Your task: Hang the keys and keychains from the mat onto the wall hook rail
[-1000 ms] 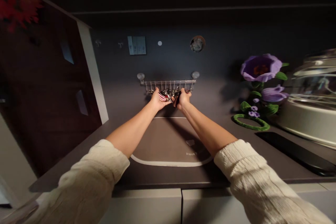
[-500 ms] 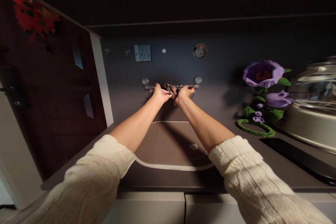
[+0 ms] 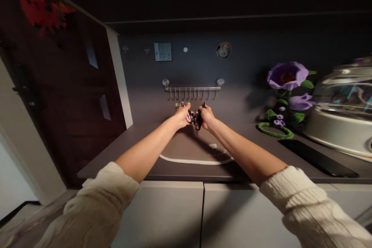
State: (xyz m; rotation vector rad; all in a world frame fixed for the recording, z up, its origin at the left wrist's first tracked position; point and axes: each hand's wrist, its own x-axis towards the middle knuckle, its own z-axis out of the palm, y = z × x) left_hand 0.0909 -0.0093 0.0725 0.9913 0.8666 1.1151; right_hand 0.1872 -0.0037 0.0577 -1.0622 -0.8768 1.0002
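Observation:
My left hand (image 3: 181, 116) is closed around a bunch of shiny metal pieces that look like keys (image 3: 181, 105), with a pink piece (image 3: 188, 117) among them. My right hand (image 3: 207, 117) grips a flat dark piece (image 3: 199, 120), possibly a key case; its exact kind is hard to make out. More small shiny parts hang between the two hands, and I cannot tell which hand they belong to. Both hands are just below a clear hook rail (image 3: 193, 88) on the grey wall, apart from it. Its hooks hold nothing that I can see.
Under my hands a brown mat with a pale rim (image 3: 197, 162) lies on the dark counter (image 3: 139, 168). To the right are purple fabric flowers (image 3: 287, 75), a black flat slab (image 3: 318, 157) and a cream appliance with a clear dome (image 3: 343, 124). A dark door (image 3: 87, 131) stands left.
Both hands have come down and away from the hook rail, bringing the metal pieces with them. The rail's hooks now show. The hands are slightly further apart, and the view has shifted.

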